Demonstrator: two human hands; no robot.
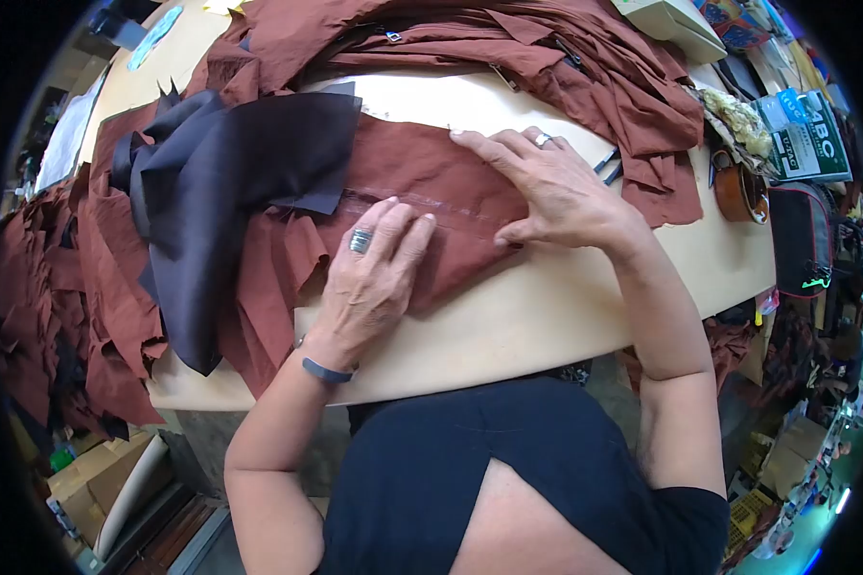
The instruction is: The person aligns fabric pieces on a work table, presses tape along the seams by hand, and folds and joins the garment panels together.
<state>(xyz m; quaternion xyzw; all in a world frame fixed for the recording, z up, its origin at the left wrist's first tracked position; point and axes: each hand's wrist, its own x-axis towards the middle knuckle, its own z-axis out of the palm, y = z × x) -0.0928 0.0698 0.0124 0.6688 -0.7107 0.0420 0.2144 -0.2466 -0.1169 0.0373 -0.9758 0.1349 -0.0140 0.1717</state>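
Note:
A reddish-brown fabric piece [451,192] lies on the table under both hands, with a whitish line across its middle. My left hand [372,273] rests at that line, fingers bent and drawn together; anything in its fingertips is hidden. Spread over the right end of the piece, my right hand [558,192] touches it with thumb and fingertips and holds nothing. A dark fabric piece [297,149] overlaps the brown one just left of my left hand and hangs in folds toward the near edge.
Bunched brown fabric with zippers [508,48] covers the far side of the pale table [518,307]. At the right stand a brown pot [738,195], a green ABC box [804,139] and a dark pouch [801,240]. More brown fabric [115,278] drapes over the left edge.

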